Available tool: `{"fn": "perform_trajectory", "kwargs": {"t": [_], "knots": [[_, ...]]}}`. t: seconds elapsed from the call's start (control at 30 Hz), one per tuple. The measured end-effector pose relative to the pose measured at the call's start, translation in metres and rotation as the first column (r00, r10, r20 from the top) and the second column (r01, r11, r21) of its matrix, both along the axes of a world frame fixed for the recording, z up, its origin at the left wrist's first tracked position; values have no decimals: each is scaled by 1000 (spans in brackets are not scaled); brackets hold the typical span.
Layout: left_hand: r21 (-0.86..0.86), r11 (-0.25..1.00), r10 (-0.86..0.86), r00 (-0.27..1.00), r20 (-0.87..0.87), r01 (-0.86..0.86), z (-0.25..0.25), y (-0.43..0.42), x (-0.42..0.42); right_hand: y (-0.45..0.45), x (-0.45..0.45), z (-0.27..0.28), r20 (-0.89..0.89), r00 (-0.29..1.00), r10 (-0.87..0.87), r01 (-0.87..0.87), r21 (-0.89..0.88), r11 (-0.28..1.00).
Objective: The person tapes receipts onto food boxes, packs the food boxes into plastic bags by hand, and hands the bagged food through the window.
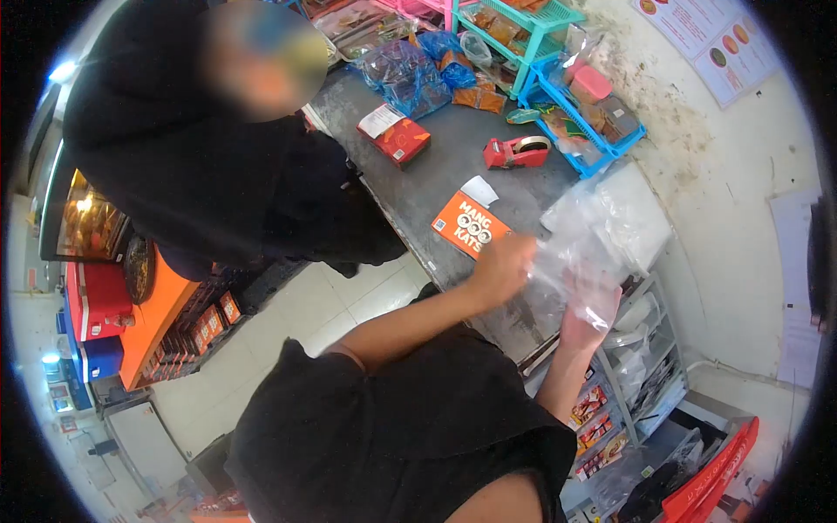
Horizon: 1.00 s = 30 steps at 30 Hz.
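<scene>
Facing the dark countertop [436, 161], you have a clear plastic bag [553, 281] stretched between your hands near its edge. Left hand [506, 268]: fingers look pinched on the film. Right hand [593, 307]: film lies over it; can't tell whether fingers close. Bag likely light, limp, slippery; hold by its rim, dry fingertips. Orange printed box [469, 225] just beside your left hand, red tape dispenser [516, 155] beyond.
</scene>
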State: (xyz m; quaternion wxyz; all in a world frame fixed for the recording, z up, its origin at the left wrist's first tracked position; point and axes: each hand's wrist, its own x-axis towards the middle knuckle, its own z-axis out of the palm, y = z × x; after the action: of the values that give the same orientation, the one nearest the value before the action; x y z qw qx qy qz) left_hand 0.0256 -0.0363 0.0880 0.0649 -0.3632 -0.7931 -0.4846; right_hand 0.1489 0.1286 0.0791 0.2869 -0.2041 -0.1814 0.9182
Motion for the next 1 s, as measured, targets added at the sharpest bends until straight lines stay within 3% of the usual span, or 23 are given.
{"fn": "perform_trajectory", "kwargs": {"t": [0.03, 0.07, 0.1, 0.17, 0.23, 0.27, 0.3, 0.33, 0.37, 0.43, 0.47, 0.5, 0.57, 0.6, 0.63, 0.67, 0.73, 0.77, 0.87, 0.9, 0.97, 1.0], "knots": [[121, 987, 98, 991, 88, -108, 8, -3, -14, -6, -2, 11, 77, 977, -201, 180, 217, 959], [229, 948, 182, 965, 187, -223, 33, -10, -23, -13, -6, 24, 157, 938, -308, 195, 497, 846], [226, 950, 174, 967, 189, -215, 54, -15, -25, -20, -10, 37, 219, 860, -462, 176, 722, 669], [603, 794, 111, 994, -26, -73, 85, -24, -24, 8, -8, -6, 266, 850, -455, 123, 739, 662], [522, 849, 178, 973, -144, -78, 89, -23, -16, 60, 15, -39, 406, 844, -351, -165, 819, 550], [500, 864, 199, 951, -235, -57, 75, -27, -29, 89, 29, -39, 525, 810, -261, -400, 820, 410], [179, 961, 248, 947, -205, -212, 48, -46, -44, 90, 35, 9, 421, 868, -262, -210, 791, 575], [19, 984, 179, 965, -191, -179, 8, -48, -47, 75, 33, 69, 296, 913, -282, -8, 703, 711], [-151, 978, 118, 979, -169, -144, -22, -47, -43, 57, 27, 98, 296, 905, -306, 8, 706, 708], [-68, 984, 157, 980, -124, -167, -31, -32, -27, 26, 17, 128, 46, 896, -441, 278, 716, 640], [12, 975, 222, 972, -73, -222, -30, -24, -24, 25, 18, 127, 40, 888, -458, 293, 719, 631], [-171, 971, 181, 982, 63, -168, -29, -21, -24, 22, 20, 122, -141, 978, -155, 203, 454, 867], [-52, 995, 81, 996, -40, -84, -13, -2, -12, 7, 17, 114, -396, 913, 101, -32, 177, 984], [-60, 996, -72, 997, -14, 71, -1, 8, -2, -4, 5, 111, -121, 980, -160, 186, 241, 953], [58, 985, -152, 979, -134, 161, 20, 22, 14, -14, -5, 106, 146, 893, -426, 355, 354, 865], [174, 933, -268, 932, -243, 314, 40, 39, 27, -9, 4, 107, 162, 898, -409, 339, 337, 878], [47, 871, -472, 860, -193, 488, 87, 56, 39, 10, 35, 138, 518, 783, -345, -163, 705, 690], [40, 887, -448, 878, -168, 460, 81, 47, 39, 14, 47, 148, 584, 733, -348, -364, 770, 525], [138, 809, -532, 811, -244, 572, 70, 24, 26, 10, 98, 133, 720, 570, -397, -744, 657, 123], [165, 769, -569, 779, -265, 618, 63, 13, 28, 1, 120, 110, 765, 498, -409, -822, 567, 59], [78, 821, -552, 821, -143, 566, 19, -10, 36, -22, 166, 54, 818, 380, -433, -914, 403, -42], [-56, 881, -473, 880, -42, 470, -13, -17, 29, -33, 184, 29, 811, 377, -448, -921, 379, -88]]}}
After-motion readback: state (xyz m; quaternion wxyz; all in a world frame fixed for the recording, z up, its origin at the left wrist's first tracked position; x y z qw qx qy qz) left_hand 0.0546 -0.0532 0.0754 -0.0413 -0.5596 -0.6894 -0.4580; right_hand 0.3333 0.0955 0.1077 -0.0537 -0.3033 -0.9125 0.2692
